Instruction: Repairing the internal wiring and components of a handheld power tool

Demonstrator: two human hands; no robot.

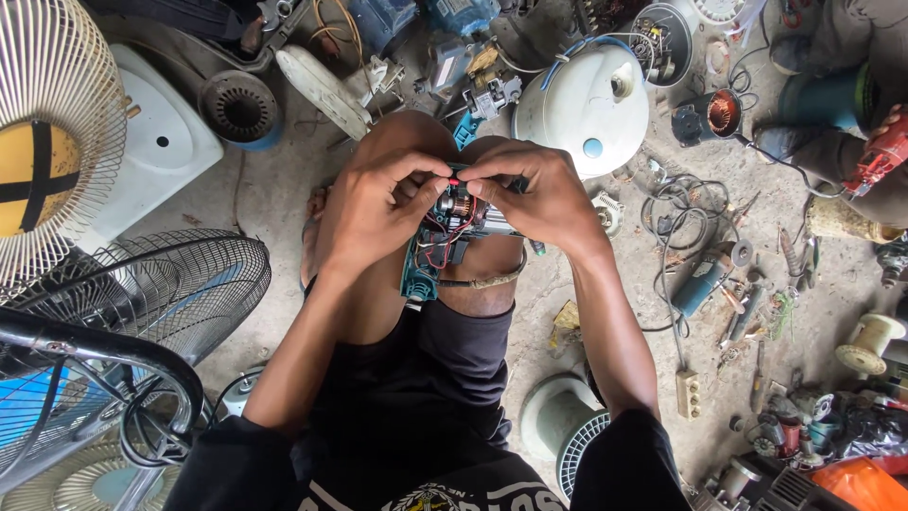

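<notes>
Step in hand, as I read it: work inside an opened power tool [445,232], teal casing w/ one shell half off, motor and red/black wires exposed. Looks like mid-repair, fiddling at the armature/brush end. Not closed up yet.

Tool location: resting across the person's knees, directly under both hands, teal handle end hanging down toward the lap, a cable loop trailing just below the right hand.

Left hand [378,203]: fingers curled over the top of the tool, thumb and forefinger pinched together on a small part at the motor's upper edge. Wrist bent down, forearm coming up from lower left.

Right hand [534,194]: mirrors it, fingertips meeting the left's at the same spot, palm cupping the tool's right side, so gripping the body and pinching at once. Exact part between fingertips too small to tell.

Next move, judgement: needs fine fingertip force, steady brace on knees, care not to snag the thin wires.

Around: white round appliance housing [588,106] beyond the right hand; dark fan guard [180,284] left of the left hand; small grinder [702,282] and loose tools on the floor [284,180] to the right. Another person's hand w/ red tool [881,151] far right, apart.
</notes>
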